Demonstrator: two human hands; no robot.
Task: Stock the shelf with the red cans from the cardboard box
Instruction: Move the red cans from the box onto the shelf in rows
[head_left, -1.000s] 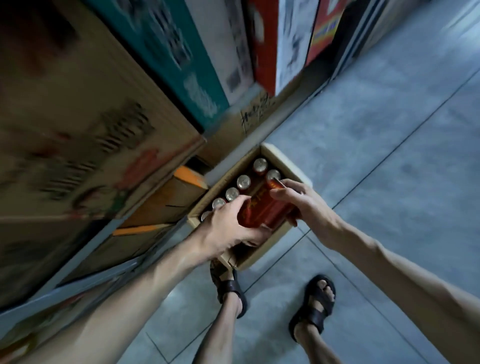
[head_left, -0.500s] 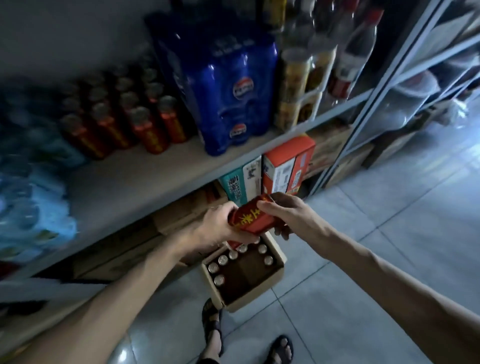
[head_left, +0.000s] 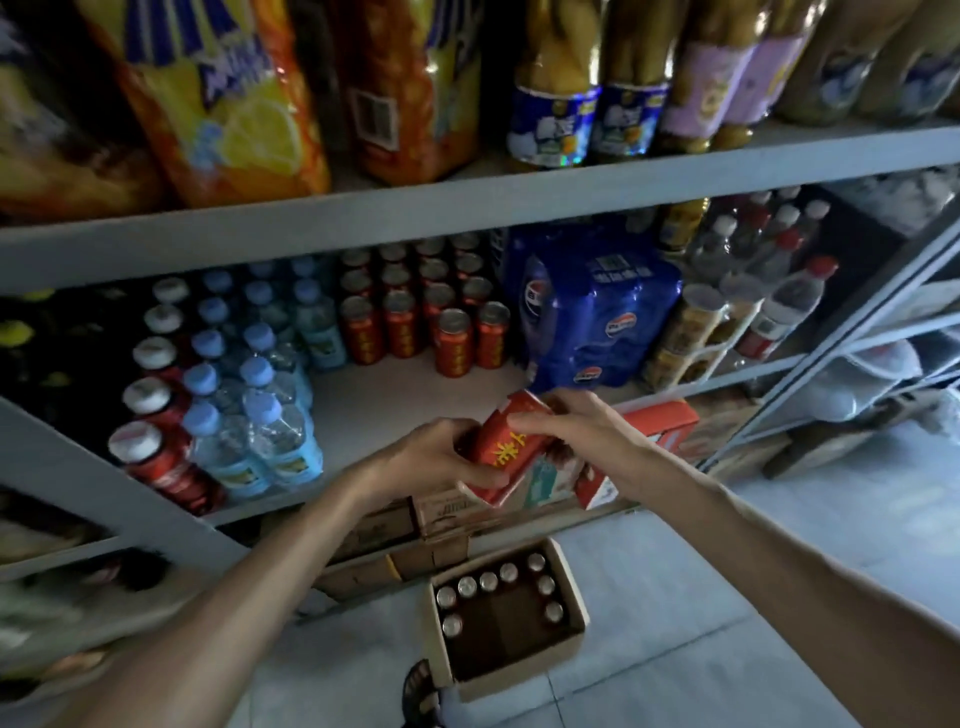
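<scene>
Overhead, a grey metal shelf (head_left: 467, 208) loaded with orange snack bags (head_left: 218, 98) and tall yellow-drink bottles (head_left: 592, 88). Below it, a second shelf board (head_left: 395, 395), pale and partly bare at its front middle. Crowded at the board's left, water bottles (head_left: 260, 395) with light-blue caps beside red bottles with white caps (head_left: 156, 452). Toward the right, a blue shrink-wrapped soda pack (head_left: 597, 317), then clear bottles with red caps (head_left: 779, 291). Ranked between water bottles and soda pack, red cans on the shelf (head_left: 415, 317): silver tops, yellow lettering, standing upright in rows that run back into the dark.

Down on the grey tiled floor (head_left: 727, 597), an open cardboard box (head_left: 436, 644), silver can tops (head_left: 493, 587) lined along its left and far sides, the middle dark and bare.

Held in front of the bare stretch of board, a red pack of cans (head_left: 501, 449), tilted, yellow characters on its near face, one pale end turned downward. Left hand (head_left: 431, 457) clamped on the pack's left side, thumb along its lower edge. Right hand (head_left: 576, 426) clamped over the top right, fingers (head_left: 524, 423) spread across the red face. Both hands touching the pack, well above the box, just short of the shelf edge. Exact count of cans in the pack: cannot tell.
</scene>
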